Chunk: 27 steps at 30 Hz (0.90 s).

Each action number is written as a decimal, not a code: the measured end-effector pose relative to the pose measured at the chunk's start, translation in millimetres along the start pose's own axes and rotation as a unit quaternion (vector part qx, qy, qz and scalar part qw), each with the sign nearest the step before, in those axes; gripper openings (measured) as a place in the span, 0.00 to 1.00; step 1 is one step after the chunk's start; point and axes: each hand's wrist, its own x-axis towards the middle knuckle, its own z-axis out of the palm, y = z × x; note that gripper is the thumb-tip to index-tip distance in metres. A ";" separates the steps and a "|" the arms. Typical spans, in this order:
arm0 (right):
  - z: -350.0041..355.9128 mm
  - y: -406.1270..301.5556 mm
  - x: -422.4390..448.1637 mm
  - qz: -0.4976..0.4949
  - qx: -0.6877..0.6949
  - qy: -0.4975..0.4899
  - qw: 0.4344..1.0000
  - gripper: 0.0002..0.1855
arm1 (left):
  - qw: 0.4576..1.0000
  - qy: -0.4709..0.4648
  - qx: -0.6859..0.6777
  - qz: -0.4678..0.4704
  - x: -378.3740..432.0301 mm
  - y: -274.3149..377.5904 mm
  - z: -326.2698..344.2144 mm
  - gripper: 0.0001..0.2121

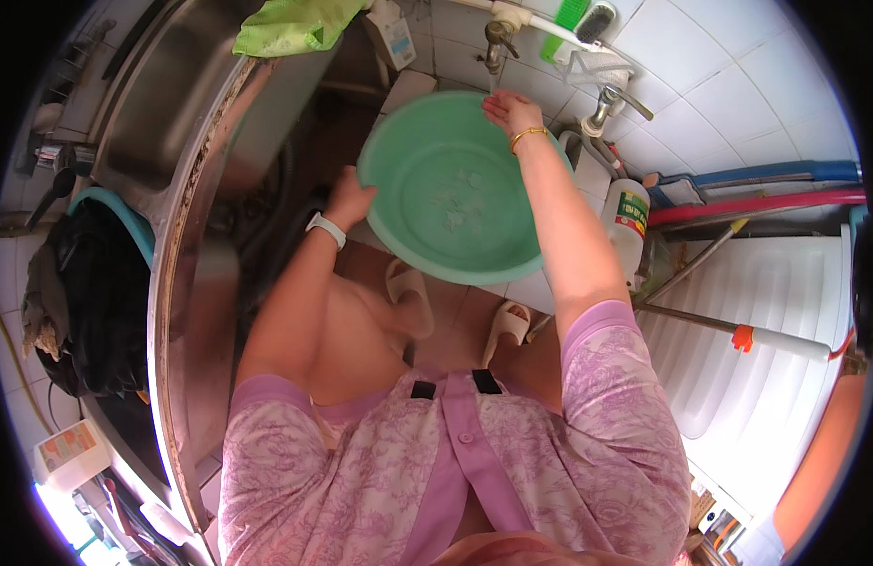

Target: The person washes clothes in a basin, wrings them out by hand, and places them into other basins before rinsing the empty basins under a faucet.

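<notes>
A round green plastic basin [451, 205] lies before me, partly on a tiled ledge, with a little water or suds at its bottom. My left hand [351, 197] grips the basin's left rim, thumb over the edge. At the basin's far right rim, my right hand [511, 112] has its fingers bent under a wall tap [494, 48]; a thin stream seems to run from the spout beside the fingertips. It holds no object that I can see.
A steel sink [160, 92] with a rusty edge stands at left, a green cloth [295, 28] over its corner. At right are a second tap [606, 106], a white bottle [626, 219], mop handles [755, 205] and a white ribbed board [755, 283]. Black fabric [97, 297] fills a blue-rimmed tub.
</notes>
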 end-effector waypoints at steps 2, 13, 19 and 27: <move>8.5 8.9 9.4 0.020 0.056 -0.002 0.998 0.10 | 1.000 -0.003 0.019 -0.002 3.8 -3.0 -1.1 0.20; 20.7 10.3 31.6 0.093 0.341 0.099 0.930 0.09 | 0.996 -0.023 0.059 0.058 0.0 -1.7 -2.5 0.21; 58.0 17.5 23.9 0.086 0.224 0.007 0.971 0.14 | 0.997 -0.035 0.073 0.010 3.6 13.7 1.0 0.21; 117.3 -24.7 -78.8 -0.256 -0.655 -0.165 0.692 0.14 | 0.995 -0.060 0.074 0.002 6.3 16.4 2.9 0.24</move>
